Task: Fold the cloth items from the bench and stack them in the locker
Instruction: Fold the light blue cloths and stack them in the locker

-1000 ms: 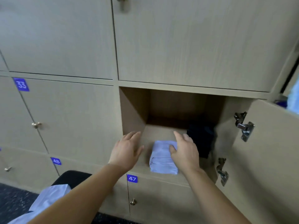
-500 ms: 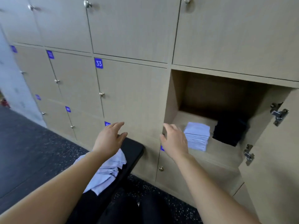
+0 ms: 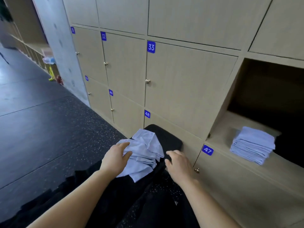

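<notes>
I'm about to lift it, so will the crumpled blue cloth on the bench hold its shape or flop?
Probably floppy: the cloth lies crumpled in soft folds on the bench. Likely light, since it looks thin. Lifted by one corner, it would probably hang and unfold.

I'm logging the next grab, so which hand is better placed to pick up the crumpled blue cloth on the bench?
Left, probably. The left hand lies open over the left edge of the crumpled cloth; the right hand hovers beside it over the bare black bench, off the fabric.
</notes>
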The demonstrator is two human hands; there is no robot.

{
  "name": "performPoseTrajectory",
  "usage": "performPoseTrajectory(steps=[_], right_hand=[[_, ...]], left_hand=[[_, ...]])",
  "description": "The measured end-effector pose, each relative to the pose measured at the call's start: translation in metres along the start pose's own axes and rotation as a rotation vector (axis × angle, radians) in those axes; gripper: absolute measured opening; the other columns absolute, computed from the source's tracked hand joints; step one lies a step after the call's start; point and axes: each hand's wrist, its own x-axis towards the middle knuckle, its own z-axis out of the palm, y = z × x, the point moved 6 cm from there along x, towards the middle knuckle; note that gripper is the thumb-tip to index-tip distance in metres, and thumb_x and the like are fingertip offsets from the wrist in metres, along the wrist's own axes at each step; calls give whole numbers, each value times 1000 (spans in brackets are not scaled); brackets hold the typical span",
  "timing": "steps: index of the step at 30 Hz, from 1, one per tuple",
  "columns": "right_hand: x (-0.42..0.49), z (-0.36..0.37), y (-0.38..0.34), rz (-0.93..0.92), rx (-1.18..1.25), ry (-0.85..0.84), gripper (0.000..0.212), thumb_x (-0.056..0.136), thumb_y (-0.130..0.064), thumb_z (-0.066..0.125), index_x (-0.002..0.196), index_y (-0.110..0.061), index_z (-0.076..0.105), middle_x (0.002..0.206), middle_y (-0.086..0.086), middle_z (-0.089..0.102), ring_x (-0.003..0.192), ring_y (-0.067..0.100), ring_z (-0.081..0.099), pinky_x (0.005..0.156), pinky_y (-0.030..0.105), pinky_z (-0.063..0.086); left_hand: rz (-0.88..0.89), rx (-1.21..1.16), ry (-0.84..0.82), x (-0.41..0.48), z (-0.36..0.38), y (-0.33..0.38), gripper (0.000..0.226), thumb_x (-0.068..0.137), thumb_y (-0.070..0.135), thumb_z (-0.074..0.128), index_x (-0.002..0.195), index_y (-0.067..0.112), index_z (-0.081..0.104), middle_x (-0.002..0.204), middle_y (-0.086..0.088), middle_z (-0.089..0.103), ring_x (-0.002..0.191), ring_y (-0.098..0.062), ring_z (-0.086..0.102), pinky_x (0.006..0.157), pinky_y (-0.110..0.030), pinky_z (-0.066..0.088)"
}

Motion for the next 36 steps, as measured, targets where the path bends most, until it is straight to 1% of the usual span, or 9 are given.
performPoseTrajectory(steps=[4,13,20,23,25,27,32,34,36], right_hand=[[18,21,19,19,-13,-40,31,98,-28,47,126,-18,55,126,-2,55,119,18,48,94,30,42],[74,82,44,-40,-64,-111,22,93,-29,54,113,-20,52,117,-4,53,115,18,46,88,28,41],[107,129,56,-130,-27,-136,23,88,-16,52,111,-19,52,119,-5,52,117,17,45,92,24,38],[113,143,63,-134,-52,-154,14,78,-14,61,90,-20,56,99,-4,59,99,18,55,77,27,44],[115,149,67,-148,-47,-97,25,59,-16,75,71,-23,55,76,-7,57,76,16,60,58,25,46],[119,150,68,-158,-74,-48,28,52,-17,80,64,-24,56,67,-8,55,66,14,58,51,24,44],[123,153,76,-128,-10,-32,9,72,-12,67,78,-18,70,78,-5,64,77,19,62,56,29,50],[125,146,76,-89,68,-27,17,86,-11,57,95,-12,72,92,0,69,91,23,62,69,35,52],[131,127,73,-67,143,57,21,92,-13,54,104,-12,71,99,0,70,97,22,61,74,33,49]], left_hand=[[54,11,-57,25,34,1,42,98,28,56,139,17,52,141,3,55,131,-16,48,99,-25,37],[173,95,-200,98,112,3,44,95,22,60,139,19,53,142,4,54,135,-15,43,109,-25,33],[256,152,-274,137,158,-6,43,87,16,56,130,18,61,139,5,56,131,-18,46,104,-27,39],[270,177,-323,145,172,-10,50,80,12,52,128,16,63,138,4,58,130,-20,47,104,-25,37],[246,181,-324,149,178,-16,53,78,10,54,130,20,62,139,7,56,131,-17,46,106,-23,34],[226,164,-302,152,182,-20,54,77,8,54,129,22,62,138,8,56,129,-16,46,105,-22,34],[206,100,-268,154,183,-22,46,81,6,50,122,19,67,131,5,61,123,-19,51,103,-21,34],[212,69,-229,154,174,-17,38,84,15,46,113,15,72,121,1,67,116,-23,57,100,-27,42],[209,16,-179,159,160,-10,33,87,21,47,103,12,74,108,-2,72,106,-27,62,91,-31,48]])
